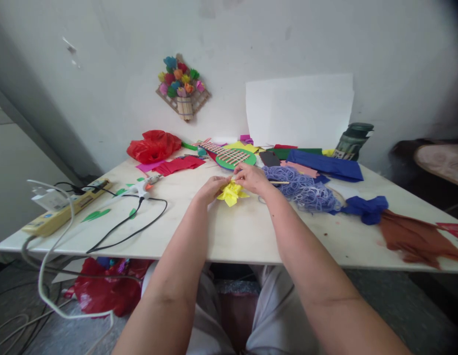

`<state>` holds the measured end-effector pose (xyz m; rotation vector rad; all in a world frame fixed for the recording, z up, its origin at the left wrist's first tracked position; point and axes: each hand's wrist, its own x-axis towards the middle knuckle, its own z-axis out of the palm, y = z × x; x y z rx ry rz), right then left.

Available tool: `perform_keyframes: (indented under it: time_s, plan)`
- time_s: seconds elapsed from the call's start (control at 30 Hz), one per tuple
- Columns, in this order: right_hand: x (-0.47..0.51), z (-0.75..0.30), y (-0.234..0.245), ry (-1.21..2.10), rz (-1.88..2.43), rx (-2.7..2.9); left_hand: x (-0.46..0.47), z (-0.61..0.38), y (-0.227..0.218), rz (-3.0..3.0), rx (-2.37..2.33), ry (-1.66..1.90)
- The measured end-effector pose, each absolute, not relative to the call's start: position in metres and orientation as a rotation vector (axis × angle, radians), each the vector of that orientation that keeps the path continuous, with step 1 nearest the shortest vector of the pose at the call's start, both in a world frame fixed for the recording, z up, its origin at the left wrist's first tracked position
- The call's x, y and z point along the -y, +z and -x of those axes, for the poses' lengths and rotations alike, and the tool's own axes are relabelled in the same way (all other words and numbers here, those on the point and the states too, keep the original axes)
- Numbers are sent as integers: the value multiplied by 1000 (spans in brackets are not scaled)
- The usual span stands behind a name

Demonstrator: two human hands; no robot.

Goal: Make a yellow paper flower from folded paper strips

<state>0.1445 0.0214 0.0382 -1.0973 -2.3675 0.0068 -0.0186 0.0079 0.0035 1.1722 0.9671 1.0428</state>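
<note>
A bright yellow paper flower (230, 194) with pointed petals is between my two hands, low over the middle of the table. My left hand (213, 188) has its fingers closed on the flower's left side. From the right, my right hand (250, 178) pinches at the top of it; the fingertips partly hide what they grip. A thin wooden stick (279, 182) shows just right of my right hand, beside a tangled heap of purple-blue yarn (306, 190). Behind the hands lies a green round-bodied craft piece (247, 159) with a lattice of sticks.
A glue gun (142, 188) with a black cord lies left, near a yellow power strip (58, 212) and green paper leaves (95, 215). Red paper (179, 165), blue paper (325, 165), brown crepe paper (413, 236) and a dark green bottle (352, 142) surround the work area.
</note>
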Motion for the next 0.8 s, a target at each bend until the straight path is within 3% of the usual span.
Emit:
perform_keyframes:
  time_s: [0.33,0.8]
  plan:
    - [-22,-145,39,-10,1101,2342,-5,19,12,-949,-921,1066]
    - [-19,-147,37,-98,1012,2261,-9,24,7,-1133,-800,1122]
